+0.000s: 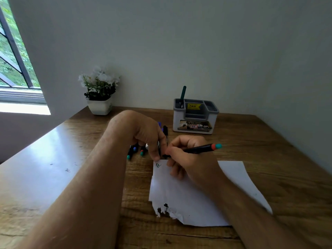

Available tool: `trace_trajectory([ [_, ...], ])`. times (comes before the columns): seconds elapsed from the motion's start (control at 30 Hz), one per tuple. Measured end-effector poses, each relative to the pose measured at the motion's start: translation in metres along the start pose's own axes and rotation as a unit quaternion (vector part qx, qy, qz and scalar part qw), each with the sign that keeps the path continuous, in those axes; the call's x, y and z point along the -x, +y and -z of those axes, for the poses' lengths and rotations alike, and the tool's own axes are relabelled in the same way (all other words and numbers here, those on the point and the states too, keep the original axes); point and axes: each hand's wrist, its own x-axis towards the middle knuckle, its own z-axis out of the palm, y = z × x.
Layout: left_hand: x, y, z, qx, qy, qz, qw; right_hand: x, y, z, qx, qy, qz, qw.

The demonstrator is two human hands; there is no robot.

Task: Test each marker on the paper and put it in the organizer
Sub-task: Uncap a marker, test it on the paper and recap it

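Gripping a black marker (199,149), the right hand (190,159) could skid the paper (188,200); the left hand (145,135) only pinches its far corner.

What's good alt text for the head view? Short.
Over a wooden desk, a person's right hand grips a black marker at the top corner of a torn white paper, while the left hand touches its tip end. More markers lie behind; a grey-white organizer holds one green pen.
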Motion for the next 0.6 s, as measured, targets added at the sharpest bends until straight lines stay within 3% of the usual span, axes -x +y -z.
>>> trace_trajectory([
  [0.3,-0.01,0.013,-0.009,-0.073,0.012,0.023,0.997,-0.005,0.004,-0.002,0.053,0.01,-0.071,0.996],
  [0.6,-0.016,0.014,-0.011,-0.112,0.024,0.032,0.993,-0.009,0.007,-0.005,0.111,0.043,-0.068,0.991],
])
